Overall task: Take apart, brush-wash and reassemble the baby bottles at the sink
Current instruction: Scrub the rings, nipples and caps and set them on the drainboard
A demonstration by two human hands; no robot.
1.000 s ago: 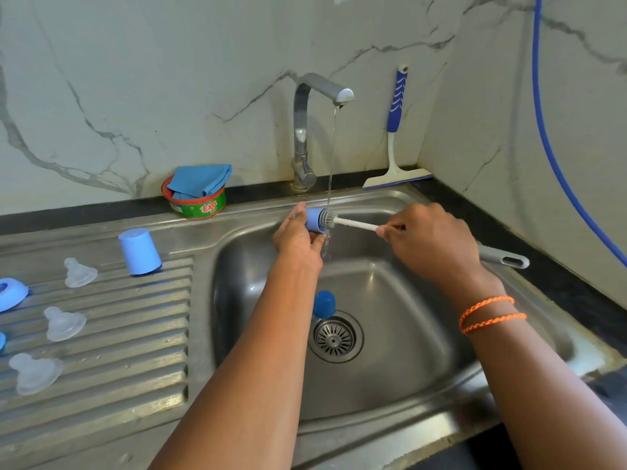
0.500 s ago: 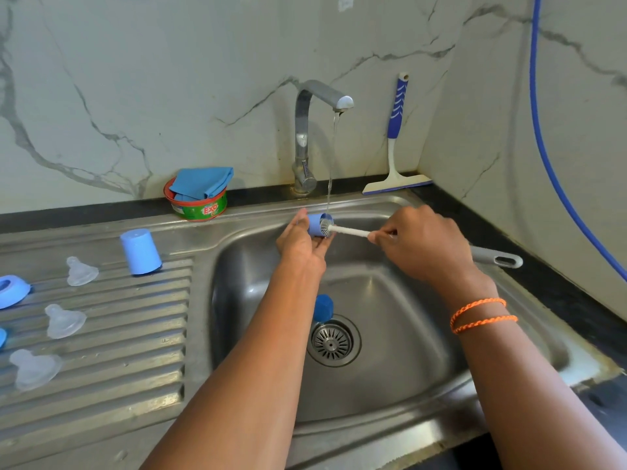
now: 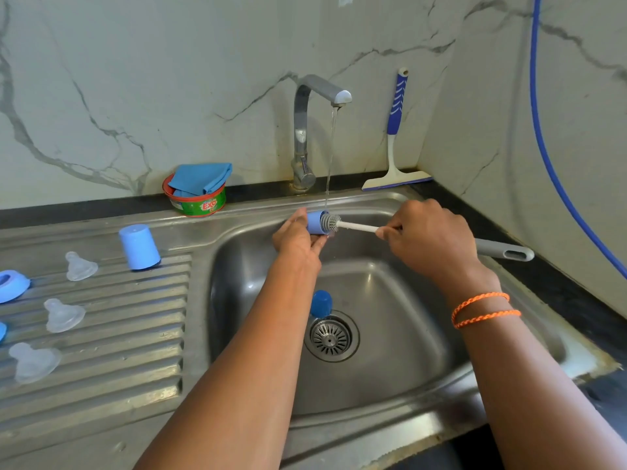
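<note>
The left hand [image 3: 298, 237] holds the blue cap [image 3: 317, 222] sideways under the tap, near the sink's back edge, mouth facing right; the right hand [image 3: 429, 239] pinches the brush [image 3: 353, 226], aligned with its axis.

A brushed stainless-steel sink [image 3: 390, 385] with a dull sheen, its ribbed metal drainboard [image 3: 101, 351] streaked with reflections. A polished metal faucet [image 3: 302, 130] runs a thin, clear stream of water. The wall [image 3: 135, 79] is smooth, glossy white marble with grey veins. Matt light-blue plastic bottle cap [image 3: 317, 222] takes a brush [image 3: 353, 226] with a white plastic stem and pale bristles. Translucent, soft-looking silicone nipples [image 3: 62, 315] lie on the ribs beside an opaque blue plastic cup-shaped cap [image 3: 139, 247]. Folded blue cloth [image 3: 202, 178] sits in a glossy printed plastic tub [image 3: 198, 205]. Braided orange thread bracelet [image 3: 485, 310].
</note>
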